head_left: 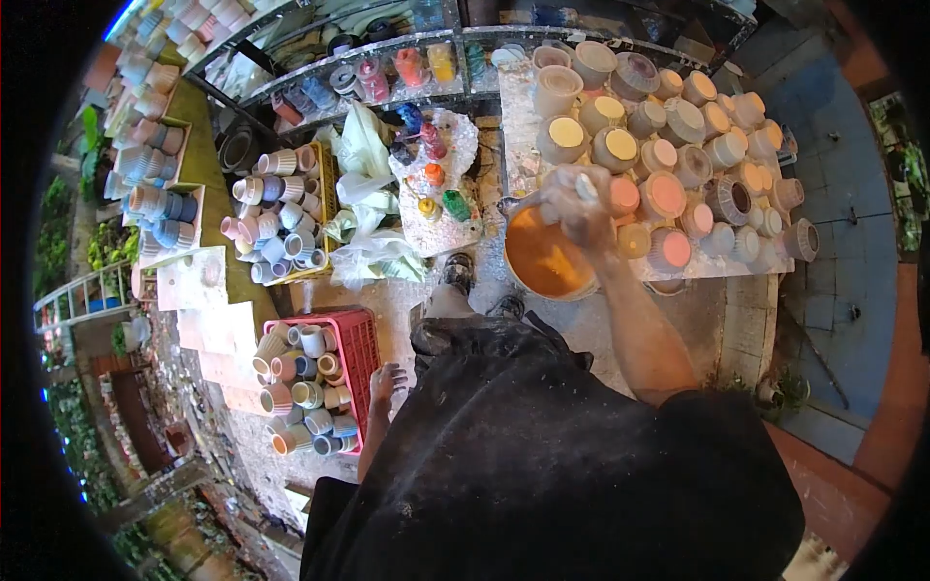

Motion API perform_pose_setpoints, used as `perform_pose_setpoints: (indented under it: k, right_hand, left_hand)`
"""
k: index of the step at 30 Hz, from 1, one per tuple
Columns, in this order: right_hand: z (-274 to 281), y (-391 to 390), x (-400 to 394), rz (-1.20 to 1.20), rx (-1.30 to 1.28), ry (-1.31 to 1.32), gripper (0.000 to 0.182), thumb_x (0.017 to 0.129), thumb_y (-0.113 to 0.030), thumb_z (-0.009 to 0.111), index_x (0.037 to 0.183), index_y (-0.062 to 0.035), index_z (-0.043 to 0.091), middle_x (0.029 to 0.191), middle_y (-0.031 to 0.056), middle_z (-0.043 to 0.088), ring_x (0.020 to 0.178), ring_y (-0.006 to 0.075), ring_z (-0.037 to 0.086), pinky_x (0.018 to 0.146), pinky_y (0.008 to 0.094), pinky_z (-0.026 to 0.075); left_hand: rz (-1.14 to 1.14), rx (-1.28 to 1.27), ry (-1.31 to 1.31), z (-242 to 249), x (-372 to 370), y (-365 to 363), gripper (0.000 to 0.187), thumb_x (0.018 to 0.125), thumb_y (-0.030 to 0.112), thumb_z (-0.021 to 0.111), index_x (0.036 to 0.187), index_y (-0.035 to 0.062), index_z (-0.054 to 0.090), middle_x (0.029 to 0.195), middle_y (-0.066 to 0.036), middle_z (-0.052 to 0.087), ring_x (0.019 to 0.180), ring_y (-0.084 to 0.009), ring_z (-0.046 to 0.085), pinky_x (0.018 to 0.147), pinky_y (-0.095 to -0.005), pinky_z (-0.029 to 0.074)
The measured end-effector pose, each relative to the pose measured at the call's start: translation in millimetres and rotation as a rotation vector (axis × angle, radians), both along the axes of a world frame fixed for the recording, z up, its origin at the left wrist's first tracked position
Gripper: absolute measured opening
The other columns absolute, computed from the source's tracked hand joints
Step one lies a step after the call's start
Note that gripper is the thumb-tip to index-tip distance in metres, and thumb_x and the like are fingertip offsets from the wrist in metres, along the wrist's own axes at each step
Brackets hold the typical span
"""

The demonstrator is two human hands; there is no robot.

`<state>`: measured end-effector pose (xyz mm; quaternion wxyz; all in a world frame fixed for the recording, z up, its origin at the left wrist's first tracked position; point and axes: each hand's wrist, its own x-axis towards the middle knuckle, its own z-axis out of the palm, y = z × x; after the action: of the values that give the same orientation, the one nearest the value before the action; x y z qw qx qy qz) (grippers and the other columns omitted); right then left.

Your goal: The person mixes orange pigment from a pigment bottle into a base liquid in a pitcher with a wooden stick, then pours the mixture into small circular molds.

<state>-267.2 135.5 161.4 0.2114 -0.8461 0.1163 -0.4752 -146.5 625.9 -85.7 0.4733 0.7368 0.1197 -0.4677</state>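
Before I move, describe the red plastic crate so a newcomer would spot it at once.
Start at the black shirt filling the lower middle, then go to the left hand beside it. The lattice crate of small pots beside that hand is red, unlike the yellow crate beyond it.

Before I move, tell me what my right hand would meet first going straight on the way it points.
Probably the leftmost yellow-topped pot, though your right hand is blurred and depth is unclear.

Noted right of centre: orange liquid. Upper right: cream, peach and pink pot tops. Lower left: pinkish-red crate. Bottom: black, pale-flecked clothing.
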Motion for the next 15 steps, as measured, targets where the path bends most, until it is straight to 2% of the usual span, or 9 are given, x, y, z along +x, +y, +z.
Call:
perform_pose_setpoints:
  k: [1, 3, 4, 6, 8, 10, 12, 13, 15]
  right_hand:
    - [-8.8, 18.0, 7.1, 0.055, 0.366, -0.072, 0.014, 0.065, -0.007, 0.060, 0.060, -0.0100, 0.047, 0.066, 0.0032, 0.052, 0.054, 0.0204, 0.049, 0.045, 0.0326, 0.034]
    - [-11.1, 35.8, -2.4, 0.290, 0.807, -0.035, 0.017, 0.063, -0.006, 0.062, 0.059, -0.0096, 0.046, 0.066, 0.0028, 0.052, 0.058, 0.0193, 0.050, 0.046, 0.0320, 0.034]
    - [-5.2, 40.2, -13.8, 0.469, 0.879, 0.077, 0.018, 0.063, -0.005, 0.062, 0.058, -0.0095, 0.046, 0.065, 0.0027, 0.051, 0.058, 0.0188, 0.049, 0.046, 0.0315, 0.034]
    - [8.5, 47.1, -36.5, 0.643, 0.811, 0.258, 0.019, 0.062, -0.003, 0.063, 0.057, -0.0091, 0.045, 0.060, 0.0028, 0.049, 0.056, 0.0181, 0.047, 0.046, 0.0305, 0.033]
    - [21.7, 46.7, -55.7, 0.611, 0.527, 0.376, 0.020, 0.062, -0.001, 0.063, 0.057, -0.0085, 0.045, 0.053, 0.0032, 0.044, 0.051, 0.0175, 0.043, 0.044, 0.0294, 0.031]
    - [22.1, 30.8, -56.5, 0.448, 0.006, 0.128, 0.023, 0.064, -0.002, 0.060, 0.054, -0.0071, 0.039, 0.047, 0.0045, 0.035, 0.044, 0.0179, 0.036, 0.042, 0.0303, 0.027]
    - [33.3, 13.8, -54.5, 0.343, -0.023, 0.065, 0.026, 0.065, -0.003, 0.058, 0.053, -0.0060, 0.036, 0.045, 0.0054, 0.030, 0.042, 0.0182, 0.033, 0.043, 0.0315, 0.026]
    - [52.4, 6.9, -53.5, 0.328, 0.209, 0.117, 0.026, 0.066, -0.004, 0.059, 0.054, -0.0056, 0.035, 0.047, 0.0055, 0.030, 0.044, 0.0184, 0.034, 0.044, 0.0323, 0.027]
    - [61.0, -11.7, -50.5, 0.331, 0.446, 0.194, 0.024, 0.067, -0.005, 0.059, 0.056, -0.0060, 0.038, 0.050, 0.0036, 0.034, 0.046, 0.0159, 0.037, 0.046, 0.0312, 0.030]
  left_hand:
    - [0.005, 0.007, 0.006, 2.1, 0.4, -2.7, 0.038, 0.092, 0.035, 0.040, 0.103, 0.0005, 0.053, 0.085, -0.013, 0.062, 0.068, -0.0226, 0.061, 0.056, -0.0332, 0.048]
    - [-0.017, -0.003, -0.008, 3.0, -1.6, -9.5, 0.038, 0.092, 0.035, 0.040, 0.103, 0.0006, 0.053, 0.084, -0.012, 0.062, 0.067, -0.0225, 0.061, 0.056, -0.0330, 0.048]
    - [-0.044, -0.019, -0.029, 1.4, -3.5, -10.9, 0.038, 0.092, 0.035, 0.040, 0.103, 0.0007, 0.053, 0.084, -0.012, 0.062, 0.067, -0.0224, 0.061, 0.055, -0.0329, 0.048]
    - [-0.200, -0.055, -0.130, -2.5, -8.1, -4.4, 0.038, 0.092, 0.035, 0.040, 0.102, 0.0011, 0.054, 0.083, -0.012, 0.062, 0.067, -0.0224, 0.061, 0.055, -0.0332, 0.048]
    - [-0.383, -0.098, -0.269, -35.0, -10.9, 14.2, 0.036, 0.092, 0.033, 0.040, 0.099, 0.0008, 0.055, 0.084, -0.012, 0.063, 0.068, -0.0228, 0.062, 0.057, -0.0343, 0.049]
    - [-0.476, -0.131, -0.389, -79.7, -15.5, 35.8, 0.034, 0.092, 0.029, 0.039, 0.095, -0.0006, 0.056, 0.084, -0.013, 0.064, 0.072, -0.0237, 0.064, 0.060, -0.0358, 0.051]
    - [-0.332, -0.053, -0.284, -107.5, -12.3, 41.6, 0.033, 0.092, 0.026, 0.040, 0.093, -0.0020, 0.057, 0.085, -0.014, 0.065, 0.077, -0.0237, 0.065, 0.064, -0.0356, 0.052]
    - [-0.729, -0.039, -0.626, -112.4, -4.8, 42.6, 0.031, 0.089, 0.021, 0.040, 0.095, -0.0027, 0.059, 0.087, -0.016, 0.065, 0.082, -0.0231, 0.065, 0.067, -0.0350, 0.051]
    - [-0.498, -0.004, -0.411, -110.1, -0.9, 36.1, 0.032, 0.089, 0.023, 0.041, 0.096, -0.0023, 0.060, 0.086, -0.017, 0.066, 0.078, -0.0233, 0.065, 0.066, -0.0338, 0.051]
